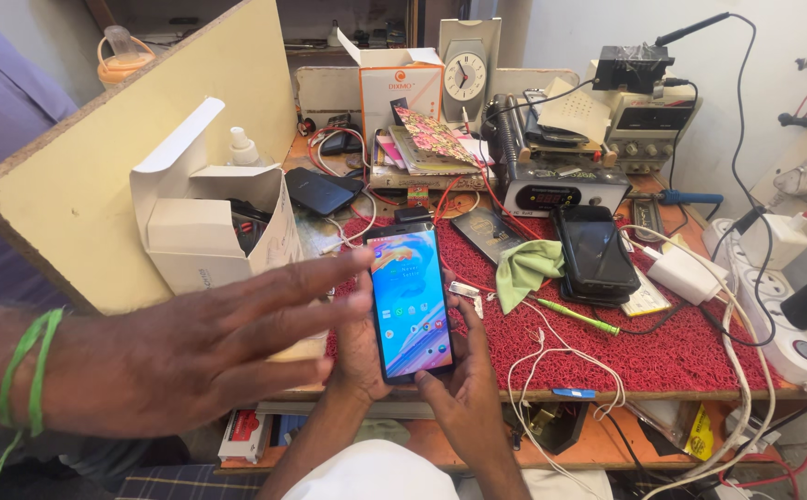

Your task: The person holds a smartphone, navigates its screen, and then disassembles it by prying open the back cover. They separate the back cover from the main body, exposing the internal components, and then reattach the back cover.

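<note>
I hold a dark smartphone (410,301) upright over the near edge of the red mat (681,347); its screen is lit with a blue and orange picture and small icons. My left hand (355,356) wraps around the phone's back and left side. On the lower right edge is my right hand (466,384), its thumb at the bottom of the screen. Another person's large hand (204,352), with a green thread at the wrist, reaches in from the left, fingers spread, its fingertips just beside the phone's upper left edge.
An open white box (202,231) stands left by a yellow board (144,139). A stack of dark phones (598,255), a green cloth (526,267), a green pen (577,317), a white charger (686,273) and cables lie on the mat. Bench instruments (565,190) and a power strip (797,319) sit behind and right.
</note>
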